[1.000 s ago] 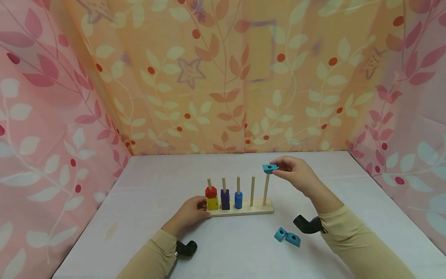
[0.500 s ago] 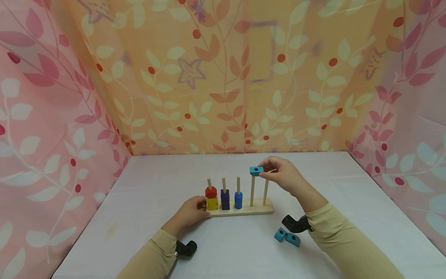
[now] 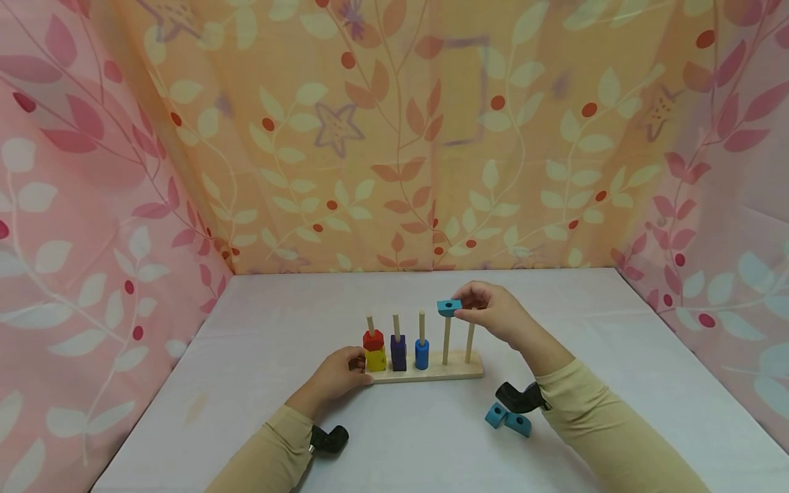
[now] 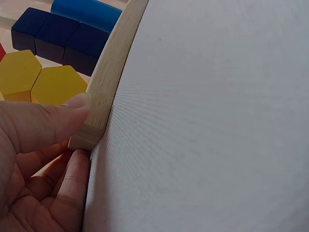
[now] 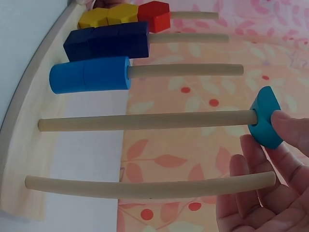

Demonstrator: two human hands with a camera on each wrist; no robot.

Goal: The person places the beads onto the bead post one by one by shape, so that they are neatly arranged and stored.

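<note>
My right hand (image 3: 488, 309) pinches a teal half-round block (image 5: 264, 117) between thumb and fingers. The block sits at the tip of the fourth peg (image 5: 145, 121), its hole lined up with it; the peg does not show above the block. My left hand (image 3: 337, 373) grips the left end of the wooden peg board (image 3: 459, 370), thumb (image 4: 58, 116) on top. Yellow hexagonal blocks (image 4: 58, 84) with a red one (image 5: 154, 17) above fill the first peg. Dark blue square blocks (image 5: 107, 41) are on the second, blue cylinders (image 5: 91, 76) on the third.
Two more teal blocks (image 3: 496, 414) lie on the white table (image 3: 401, 438), near the right wrist's black camera mount (image 3: 518, 397). The fifth peg (image 5: 149, 187) is bare and stands by the right hand's fingers. Patterned cloth (image 3: 394, 171) surrounds the table.
My right hand has carried the teal block left from the fifth peg to the fourth, then slightly lower onto its tip. The left hand and board have stayed in place.
</note>
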